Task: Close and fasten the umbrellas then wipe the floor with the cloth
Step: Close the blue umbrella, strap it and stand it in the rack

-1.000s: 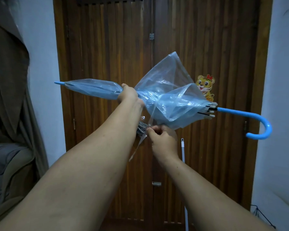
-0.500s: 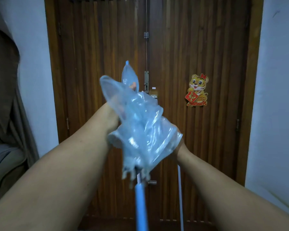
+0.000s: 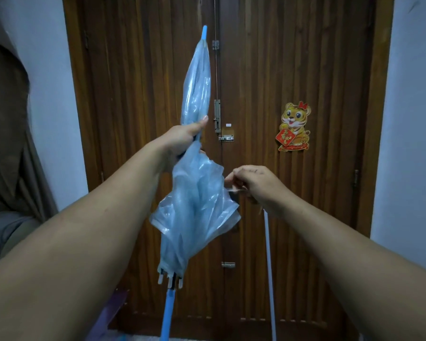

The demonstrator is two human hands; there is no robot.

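A clear blue umbrella (image 3: 194, 207) stands nearly upright in front of me, blue tip up and blue shaft (image 3: 167, 313) running down out of view. Its canopy is collapsed, tight above the middle and loose and puffed below. My left hand (image 3: 182, 139) grips the canopy around its middle. My right hand (image 3: 251, 183) is to the right of the loose folds and pinches the thin clear fastening strap (image 3: 233, 189) that leads from the canopy. No cloth is in view.
A dark wooden double door (image 3: 268, 70) with bolts and a tiger sticker (image 3: 294, 126) fills the background. A white pole (image 3: 269, 267) leans against it. A brown curtain (image 3: 8, 134) hangs left, over a grey seat. White walls flank the door.
The umbrella has swung from lying sideways, through pointing toward me, to standing upright with the tip up. My right hand has come out to the right, pulling the strap away from the canopy.
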